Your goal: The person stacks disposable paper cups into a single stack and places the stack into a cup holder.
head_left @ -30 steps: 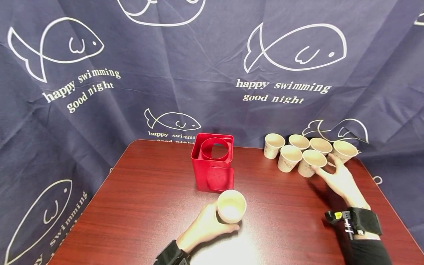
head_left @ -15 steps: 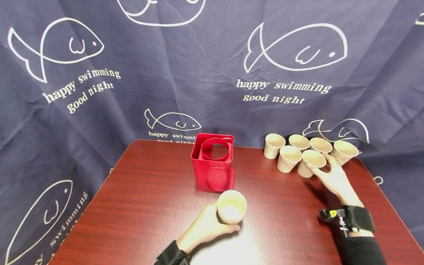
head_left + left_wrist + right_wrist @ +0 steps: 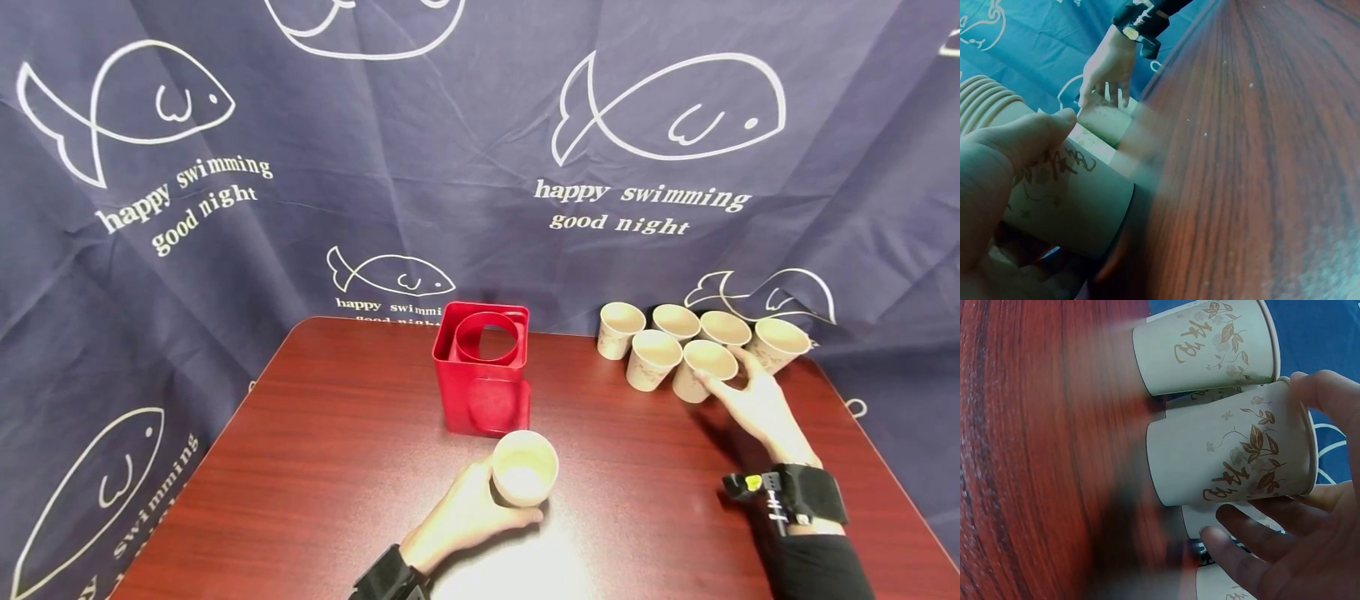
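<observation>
Near the table's front, my left hand (image 3: 468, 508) grips a stack of white paper cups (image 3: 525, 468), mouth up. In the left wrist view, several nested rims (image 3: 988, 103) show at the top of the stack, and the thumb lies along its side. Over at the right, my right hand (image 3: 759, 404) is around an upright paper cup (image 3: 693, 382) in the front row. The right wrist view shows the thumb (image 3: 1325, 394) at that cup's rim and fingers on its far side. Brown leaves and lettering decorate the cup wall.
Several more upright paper cups, such as the front-row cup (image 3: 652, 362) and the far-left cup (image 3: 618, 333), crowd around it. A red square holder (image 3: 480, 396) with a round opening stands mid-table at the back. Behind the reddish-brown table (image 3: 337, 433) hangs a blue fish-print curtain (image 3: 480, 167).
My right hand has shifted slightly left, its thumb moving across the front of the front-row cup. That cup and its neighbours have edged slightly left. The left hand and its stack hold still.
</observation>
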Tool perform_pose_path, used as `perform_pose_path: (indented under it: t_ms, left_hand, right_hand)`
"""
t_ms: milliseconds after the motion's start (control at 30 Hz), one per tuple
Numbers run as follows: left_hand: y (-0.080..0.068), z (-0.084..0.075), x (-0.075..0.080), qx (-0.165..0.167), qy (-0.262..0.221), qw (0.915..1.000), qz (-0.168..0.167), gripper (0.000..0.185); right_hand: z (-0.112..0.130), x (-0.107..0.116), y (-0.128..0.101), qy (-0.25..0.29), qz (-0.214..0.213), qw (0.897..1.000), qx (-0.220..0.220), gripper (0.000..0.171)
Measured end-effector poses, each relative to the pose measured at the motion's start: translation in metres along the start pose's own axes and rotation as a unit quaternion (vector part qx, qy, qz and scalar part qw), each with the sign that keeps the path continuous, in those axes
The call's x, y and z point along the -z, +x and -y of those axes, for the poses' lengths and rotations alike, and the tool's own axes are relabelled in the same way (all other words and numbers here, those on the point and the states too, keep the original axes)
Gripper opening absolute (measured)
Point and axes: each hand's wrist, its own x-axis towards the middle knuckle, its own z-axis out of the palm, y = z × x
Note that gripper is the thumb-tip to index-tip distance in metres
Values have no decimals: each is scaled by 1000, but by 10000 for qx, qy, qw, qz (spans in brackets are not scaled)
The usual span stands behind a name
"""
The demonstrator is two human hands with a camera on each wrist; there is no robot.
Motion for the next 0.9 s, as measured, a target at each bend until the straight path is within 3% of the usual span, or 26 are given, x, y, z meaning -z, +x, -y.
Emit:
perform_pose_path:
  t_ms: [900]
  left_hand:
    - [1, 2, 0, -70, -39, 10000, -23, 58]
  right_hand:
    - [0, 4, -7, -270, -8, 9996, 32, 77]
